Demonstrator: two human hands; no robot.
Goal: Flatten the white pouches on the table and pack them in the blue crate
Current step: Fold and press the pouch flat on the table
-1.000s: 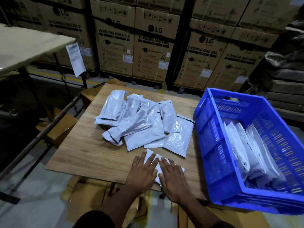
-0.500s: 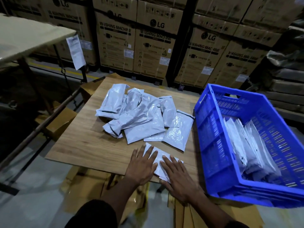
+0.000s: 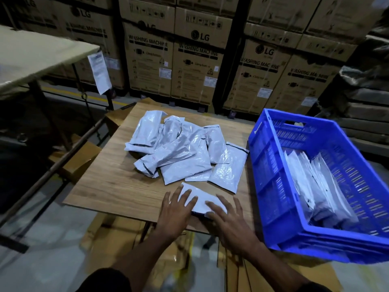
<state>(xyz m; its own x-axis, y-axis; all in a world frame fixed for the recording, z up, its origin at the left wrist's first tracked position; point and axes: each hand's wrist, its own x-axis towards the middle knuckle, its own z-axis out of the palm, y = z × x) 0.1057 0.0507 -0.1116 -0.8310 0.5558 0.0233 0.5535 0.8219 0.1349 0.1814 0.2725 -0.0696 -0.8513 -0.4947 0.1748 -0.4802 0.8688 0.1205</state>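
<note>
Rear wall: stacked brown cardboard cartons (image 3: 195, 66) printed "LG" and "WASHING MACHINE", with small white labels. Left: a beige-topped table on dark metal legs (image 3: 31, 57), a white printed paper sheet (image 3: 99, 72) hanging from its edge. Floor: grey concrete (image 3: 48, 245) with a yellow painted line (image 3: 69, 94); lighting dim.

Both hands (image 3: 202, 216) flat on white pouch (image 3: 201, 198).
</note>
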